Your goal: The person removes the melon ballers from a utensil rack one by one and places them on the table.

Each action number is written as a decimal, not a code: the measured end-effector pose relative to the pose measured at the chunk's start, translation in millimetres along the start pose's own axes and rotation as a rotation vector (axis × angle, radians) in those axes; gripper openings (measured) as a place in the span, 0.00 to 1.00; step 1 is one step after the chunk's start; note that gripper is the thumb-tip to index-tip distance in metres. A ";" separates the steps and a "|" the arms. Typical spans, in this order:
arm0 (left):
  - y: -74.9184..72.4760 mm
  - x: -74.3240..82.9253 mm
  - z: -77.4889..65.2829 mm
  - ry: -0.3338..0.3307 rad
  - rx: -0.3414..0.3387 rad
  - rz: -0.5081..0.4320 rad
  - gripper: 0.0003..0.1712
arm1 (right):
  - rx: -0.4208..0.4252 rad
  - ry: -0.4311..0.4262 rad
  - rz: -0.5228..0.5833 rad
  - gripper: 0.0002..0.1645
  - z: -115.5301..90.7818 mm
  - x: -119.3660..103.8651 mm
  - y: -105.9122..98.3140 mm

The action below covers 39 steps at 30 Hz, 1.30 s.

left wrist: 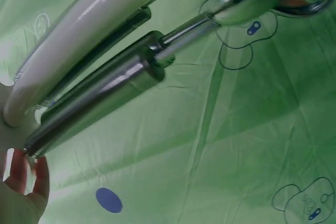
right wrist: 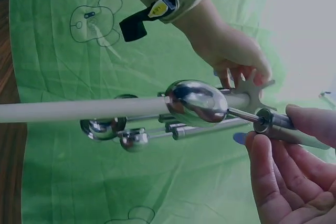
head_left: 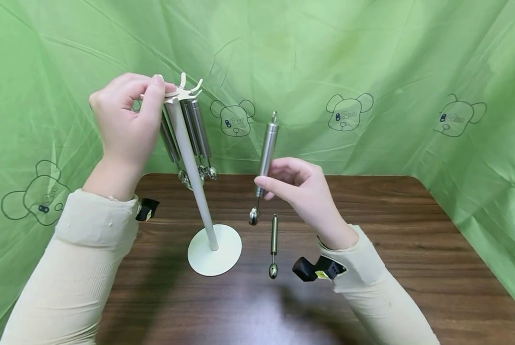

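Observation:
My right hand [head_left: 302,187] pinches the steel handle of a melon baller [head_left: 268,151] between thumb and fingers, its bowl hanging down above the table. In the right wrist view this baller's shiny bowl [right wrist: 197,102] overlaps the pole. My left hand [head_left: 128,115] pinches the hooked top [head_left: 189,94] of a white utensil stand [head_left: 191,167] at its left side. Several similar steel utensils [head_left: 202,134] hang from the hooks, bowls down. In the left wrist view, fingertips [left wrist: 40,182] are right at the upper end of a hanging handle [left wrist: 100,90].
Another small melon baller [head_left: 274,235] lies on the dark wooden table [head_left: 412,268], right of the stand's round base [head_left: 229,261]. A green curtain [head_left: 291,57] with bear drawings surrounds the table's back and sides. Several hooks point up and outward at the stand's top.

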<state>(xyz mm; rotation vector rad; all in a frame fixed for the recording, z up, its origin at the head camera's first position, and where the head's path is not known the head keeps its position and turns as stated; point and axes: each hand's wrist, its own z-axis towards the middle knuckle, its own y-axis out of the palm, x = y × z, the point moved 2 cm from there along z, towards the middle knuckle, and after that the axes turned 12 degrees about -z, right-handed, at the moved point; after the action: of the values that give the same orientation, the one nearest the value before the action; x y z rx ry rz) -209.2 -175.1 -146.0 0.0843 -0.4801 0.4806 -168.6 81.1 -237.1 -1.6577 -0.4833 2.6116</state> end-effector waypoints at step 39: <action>2.3 -0.5 -19.0 0.019 0.050 0.090 0.20 | 0.113 0.264 -0.094 0.16 -53.1 87.0 -31.9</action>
<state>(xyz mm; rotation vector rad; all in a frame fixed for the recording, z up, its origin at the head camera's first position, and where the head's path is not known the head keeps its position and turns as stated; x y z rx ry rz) -202.6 -169.6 -163.2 0.1067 -0.4541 0.5814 -164.7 139.9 -326.2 -1.8551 -0.3853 2.2638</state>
